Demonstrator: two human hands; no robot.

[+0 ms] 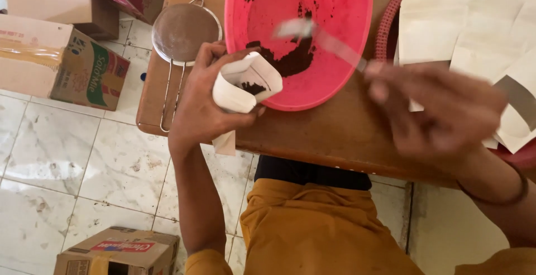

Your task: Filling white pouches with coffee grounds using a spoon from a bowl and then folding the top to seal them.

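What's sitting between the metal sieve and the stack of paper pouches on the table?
In the head view, the pink bowl with dark powder lies between the sieve and the pouches.

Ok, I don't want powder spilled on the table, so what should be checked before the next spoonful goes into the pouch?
1. Pouch mouth open, facing up: ok.
2. Left hand wrapped firmly round the pouch: ok.
3. Pouch held at the pink basin rim, so spills fall inside: partly over the rim, ok.
4. Spoon in the right hand loaded and level: cannot tell, blurred.
5. Dark powder left in the basin: ok, a small heap.
6. Room left in the pouch: ok, only some powder shows inside.
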